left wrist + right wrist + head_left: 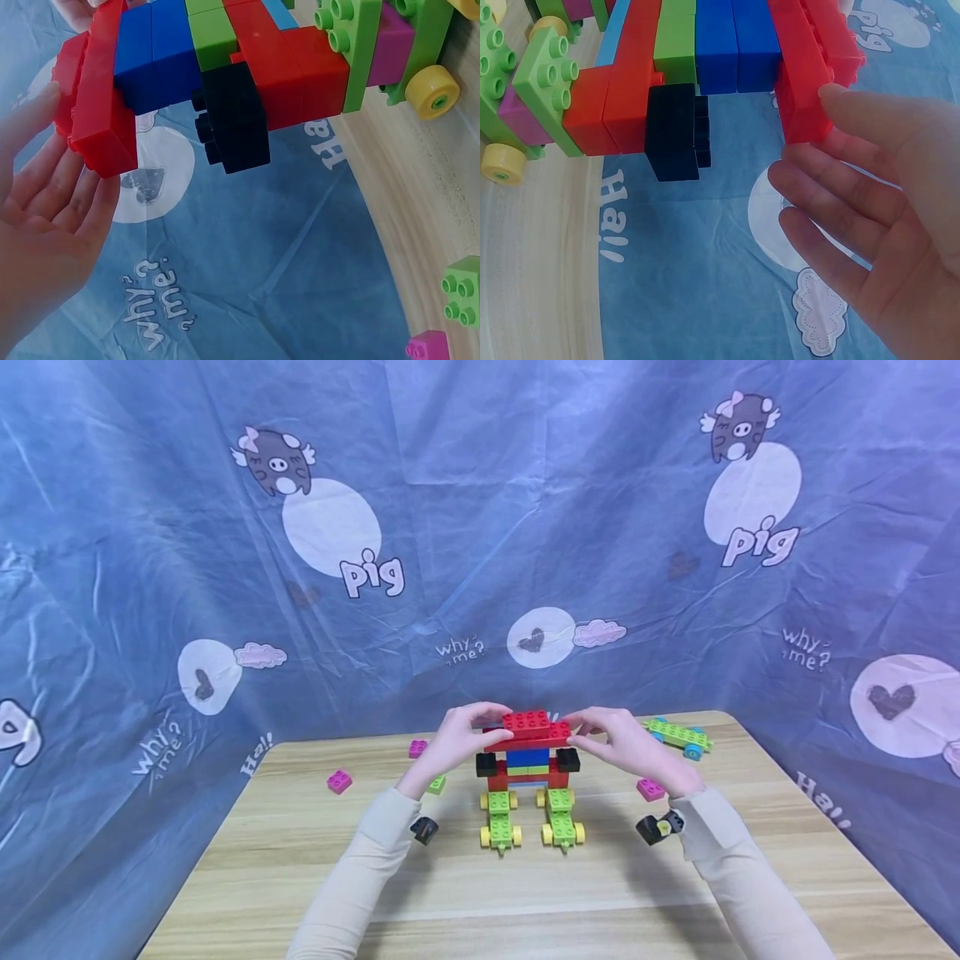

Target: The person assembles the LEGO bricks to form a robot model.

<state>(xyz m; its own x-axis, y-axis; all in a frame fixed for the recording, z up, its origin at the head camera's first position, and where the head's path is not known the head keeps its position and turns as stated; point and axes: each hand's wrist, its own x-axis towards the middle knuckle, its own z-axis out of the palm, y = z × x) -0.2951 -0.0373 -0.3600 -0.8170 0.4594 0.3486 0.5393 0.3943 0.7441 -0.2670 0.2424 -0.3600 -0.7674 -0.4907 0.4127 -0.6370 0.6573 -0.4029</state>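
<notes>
A figure of toy building blocks stands on two green wheeled bases [500,829] with yellow wheels. Red bricks, light green bricks [528,770] and blue bricks [528,757] are stacked above, with a black brick [238,120] jutting out on each side. Across the top lies a red layer [525,744], and a studded red brick [527,720] sits on it. My left hand [467,735] pinches the left end of these red bricks, thumb in front and fingers behind. At the right end, my right hand [885,195] grips the red layer between thumb and fingers.
Loose pink bricks [339,782] and a green brick [437,785] lie left of the figure. Another pink brick [651,789] is by the right wrist. A green wheeled base with blue wheels [677,735] stands at the back right. A blue curtain [480,527] hangs behind the wooden table [480,910].
</notes>
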